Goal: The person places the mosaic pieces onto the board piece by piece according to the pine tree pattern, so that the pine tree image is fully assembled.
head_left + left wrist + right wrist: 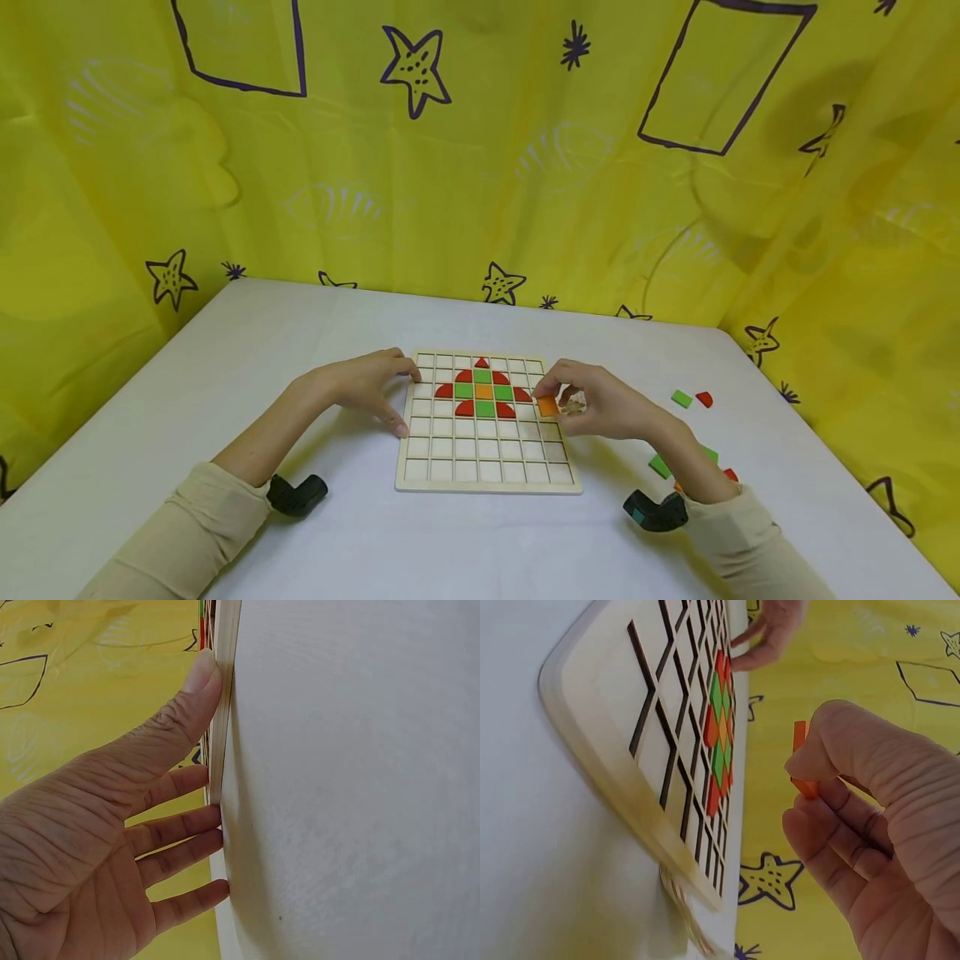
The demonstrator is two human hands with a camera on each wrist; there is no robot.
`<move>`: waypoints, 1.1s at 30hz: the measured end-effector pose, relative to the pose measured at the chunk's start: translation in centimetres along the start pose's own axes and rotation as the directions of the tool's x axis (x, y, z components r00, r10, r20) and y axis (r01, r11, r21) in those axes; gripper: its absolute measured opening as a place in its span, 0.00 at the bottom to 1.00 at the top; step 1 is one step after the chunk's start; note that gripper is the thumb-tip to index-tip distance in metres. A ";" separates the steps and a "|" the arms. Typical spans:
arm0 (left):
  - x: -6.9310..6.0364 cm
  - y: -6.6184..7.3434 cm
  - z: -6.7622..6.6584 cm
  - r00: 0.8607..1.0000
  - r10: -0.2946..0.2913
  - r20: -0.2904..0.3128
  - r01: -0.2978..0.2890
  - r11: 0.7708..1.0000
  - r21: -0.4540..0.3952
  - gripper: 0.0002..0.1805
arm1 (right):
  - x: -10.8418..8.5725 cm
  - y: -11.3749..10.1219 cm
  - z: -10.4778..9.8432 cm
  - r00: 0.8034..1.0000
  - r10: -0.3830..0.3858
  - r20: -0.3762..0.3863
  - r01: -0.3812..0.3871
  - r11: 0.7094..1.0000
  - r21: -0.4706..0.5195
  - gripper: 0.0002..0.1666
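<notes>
A wooden grid board (487,487) lies flat on the table. Red, green and orange tiles fill some of its upper cells, with an orange square (483,391) among green squares and red rounded pieces. My left hand (366,388) rests at the board's left edge, thumb and fingertips touching the rim; the left wrist view shows those fingers spread and extended. Over the board's right edge, my right hand (596,402) pinches an orange square tile (548,406) between thumb and fingers. In the right wrist view that tile (800,739) appears edge-on, partly covered by the thumb.
Right of the board lie a loose green tile (682,398) and a red piece (704,399). Nearer, more green, red and orange pieces (660,466) are partly hidden by the right forearm. A yellow patterned curtain (465,167) stands behind the white table (337,533).
</notes>
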State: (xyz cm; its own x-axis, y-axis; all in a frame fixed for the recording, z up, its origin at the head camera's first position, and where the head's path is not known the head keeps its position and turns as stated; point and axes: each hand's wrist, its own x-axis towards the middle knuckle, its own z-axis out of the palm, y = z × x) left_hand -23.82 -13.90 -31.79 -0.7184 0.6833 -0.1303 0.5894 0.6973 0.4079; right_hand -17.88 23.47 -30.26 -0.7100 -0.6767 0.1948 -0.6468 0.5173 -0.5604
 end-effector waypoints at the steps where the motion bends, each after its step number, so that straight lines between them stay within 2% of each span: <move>1: 0.0 0.0 0.0 1.000 -0.001 0.000 0.001 1.000 -0.002 0.43 | 0.2 -0.1 0.2 1.000 0.000 0.008 0.000 1.000 -0.001 0.24; 9: -0.1 -0.1 0.1 1.000 -0.011 0.000 0.011 1.000 -0.009 0.43 | 2.3 -1.0 2.1 0.998 -0.047 0.051 0.047 0.999 -0.006 0.20; 24: 0.0 0.0 0.0 1.000 0.019 -0.004 -0.019 1.000 -0.015 0.43 | 4.3 -2.3 4.6 0.987 0.051 0.150 -0.033 0.992 -0.122 0.21; 33: -0.1 0.0 0.0 1.000 0.000 -0.003 0.000 1.000 -0.015 0.43 | 4.6 -2.4 5.0 0.990 0.019 0.142 0.003 0.989 -0.150 0.13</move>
State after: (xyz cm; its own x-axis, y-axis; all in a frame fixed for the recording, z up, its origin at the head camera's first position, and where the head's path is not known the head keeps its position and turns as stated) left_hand -23.76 -13.92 -31.78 -0.7191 0.6831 -0.1277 0.5843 0.6938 0.4210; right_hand -18.16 16.48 -32.09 -0.6753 -0.7344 0.0677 -0.6830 0.5882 -0.4331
